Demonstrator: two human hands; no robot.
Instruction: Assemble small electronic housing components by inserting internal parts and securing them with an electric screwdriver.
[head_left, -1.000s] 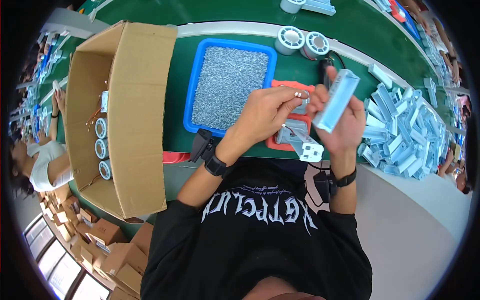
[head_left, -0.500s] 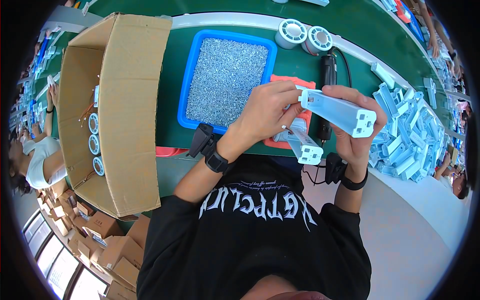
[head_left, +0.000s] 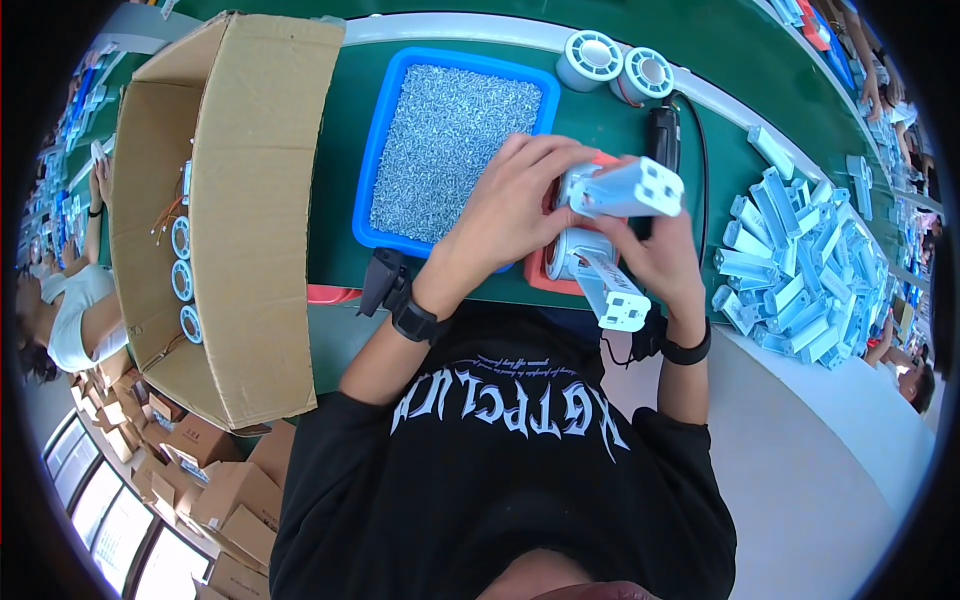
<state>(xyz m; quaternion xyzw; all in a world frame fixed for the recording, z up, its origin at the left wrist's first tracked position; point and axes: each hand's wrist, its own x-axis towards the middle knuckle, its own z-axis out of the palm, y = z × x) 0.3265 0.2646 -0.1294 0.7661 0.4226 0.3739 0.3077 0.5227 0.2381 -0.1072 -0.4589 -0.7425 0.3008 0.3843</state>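
Observation:
In front of me, a pale blue plastic handle housing [head_left: 632, 190] points to the right, its left end against a round pale housing [head_left: 576, 188] in the red holder [head_left: 537, 268]. My left hand [head_left: 520, 205] curls its fingers and thumb round that round housing. My right hand [head_left: 662, 258], slightly blurred, grips the handle housing, thumb on its near side. Nearer to me, a second round housing [head_left: 574, 254] sits in the holder with another pale blue handle [head_left: 612, 292] sticking out towards me. The contact between fingers and the joint is partly hidden.
A blue tray [head_left: 366, 190] of small screws lies left of my hands, beside a large cardboard box [head_left: 262, 220] holding round parts. Behind are two white cylinders [head_left: 590, 60] and a black electric screwdriver [head_left: 663, 140] with its cable. Pale blue handles [head_left: 790, 265] are heaped on the right.
My hands have brought the handle housing left and down from above the holder to the farther round housing. The left fingers have moved from the handle's end to the round housing.

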